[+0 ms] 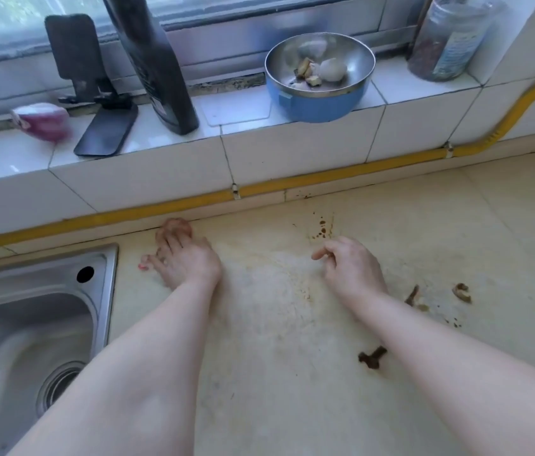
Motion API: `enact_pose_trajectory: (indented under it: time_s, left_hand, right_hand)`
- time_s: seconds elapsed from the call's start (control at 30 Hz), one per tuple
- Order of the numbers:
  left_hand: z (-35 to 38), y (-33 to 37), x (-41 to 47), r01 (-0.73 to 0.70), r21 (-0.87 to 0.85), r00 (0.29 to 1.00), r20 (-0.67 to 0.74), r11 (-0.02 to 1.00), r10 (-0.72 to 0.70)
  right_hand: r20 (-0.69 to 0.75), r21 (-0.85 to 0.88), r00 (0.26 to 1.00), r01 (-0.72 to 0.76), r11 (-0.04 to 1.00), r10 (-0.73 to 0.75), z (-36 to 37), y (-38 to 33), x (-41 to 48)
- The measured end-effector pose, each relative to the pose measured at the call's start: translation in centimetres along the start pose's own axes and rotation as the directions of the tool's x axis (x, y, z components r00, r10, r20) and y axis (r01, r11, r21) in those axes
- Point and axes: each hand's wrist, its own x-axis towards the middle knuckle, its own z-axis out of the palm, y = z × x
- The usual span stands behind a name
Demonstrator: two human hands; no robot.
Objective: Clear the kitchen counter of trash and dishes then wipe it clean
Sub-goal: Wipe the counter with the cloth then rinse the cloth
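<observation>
right hand [351,268], loosely curled and empty, is nearer the scraps [373,357] lying farther from the sink [110,284]; left hand [187,261] rests spread.

Brushed steel sink [101,278]; glossy tiled sill [292,153].

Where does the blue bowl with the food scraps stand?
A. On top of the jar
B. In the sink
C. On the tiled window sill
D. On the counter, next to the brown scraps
C: the blue bowl stands on the tiled window sill, above the counter and to the right of the dark bottle.
</observation>
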Motion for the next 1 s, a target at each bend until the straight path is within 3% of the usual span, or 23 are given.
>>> enact_pose_trajectory:
  time_s: [0.1, 0.2, 0.27, 0.37, 0.43, 0.5, 0.53, 0.57, 0.63, 0.7, 0.8, 0.87, 0.93, 1.0]
  left_hand:
    - [0.6, 4.8, -1.0, -0.138, -0.042, 0.988, 0.056, 0.989, 0.141]
    - [2.0, 9.4, -3.3, -0.391, -0.074, 0.917, 0.050, 0.917, 0.395]
    - [2.5, 11.4, -3.9, -0.448, -0.121, 0.891, 0.024, 0.886, 0.454]
    - [3.0, 12.9, -3.9, -0.386, -0.242, 0.921, -0.049, 0.890, 0.386]
    - [2.9, 13.7, -3.8, -0.199, -0.436, 0.977, -0.024, 0.878, 0.210]
    - [2.5, 15.4, -4.1, -0.011, -0.642, 0.996, 0.058, 0.766, 0.063]
    - [2.3, 16.5, -4.2, 0.028, -0.710, 0.993, 0.101, 0.704, 0.062]
    - [2.0, 17.7, -4.8, 0.033, -0.732, 0.984, 0.143, 0.680, 0.106]
    - [1.6, 19.4, -5.8, -0.101, -0.704, 0.931, 0.181, 0.703, 0.316]
    - [1.6, 20.5, -6.6, -0.263, -0.625, 0.827, 0.248, 0.736, 0.505]
    - [0.9, 20.2, -6.9, -0.349, -0.592, 0.756, 0.281, 0.727, 0.592]
    - [-0.1, 18.8, -7.1, -0.196, -0.704, 0.867, 0.201, 0.683, 0.456]
    - [-0.6, 16.5, -6.7, -0.040, -0.748, 0.986, 0.078, 0.662, 0.147]
    - [-0.7, 13.3, -5.9, 0.048, -0.583, 0.993, -0.060, 0.811, -0.101]
  right_hand:
    - [-0.039, 0.030, 0.998, -0.052, 0.998, 0.053, -0.5, 1.1, 0.1]
    - [-0.056, 0.030, 0.995, -0.085, 0.996, 0.087, -1.4, 2.6, -0.3]
    - [-0.059, 0.041, 0.994, -0.093, 0.995, 0.095, -2.1, 3.6, -0.7]
    - [-0.060, 0.051, 0.993, -0.103, 0.993, 0.106, -3.1, 5.2, -1.4]
    - [-0.065, 0.051, 0.992, -0.106, 0.993, 0.109, -3.5, 6.0, -1.6]
    - [-0.078, 0.056, 0.990, -0.112, 0.992, 0.116, -3.9, 6.7, -1.8]
    - [-0.083, 0.062, 0.990, -0.113, 0.992, 0.118, -4.1, 6.9, -1.9]
    - [-0.087, 0.068, 0.989, -0.114, 0.991, 0.120, -4.3, 7.2, -2.2]
    - [-0.098, 0.075, 0.989, -0.108, 0.991, 0.115, -4.5, 7.5, -2.5]
    - [-0.108, 0.069, 0.987, -0.110, 0.992, 0.117, -4.6, 7.8, -2.9]
    - [-0.115, 0.070, 0.986, -0.116, 0.991, 0.123, -4.6, 7.9, -3.0]
    - [-0.105, 0.075, 0.987, -0.112, 0.991, 0.120, -4.5, 7.6, -2.8]
    - [-0.086, 0.083, 0.991, -0.097, 0.992, 0.104, -4.3, 6.8, -2.6]
    - [-0.075, 0.090, 0.993, -0.083, 0.992, 0.090, -4.1, 6.0, -2.4]
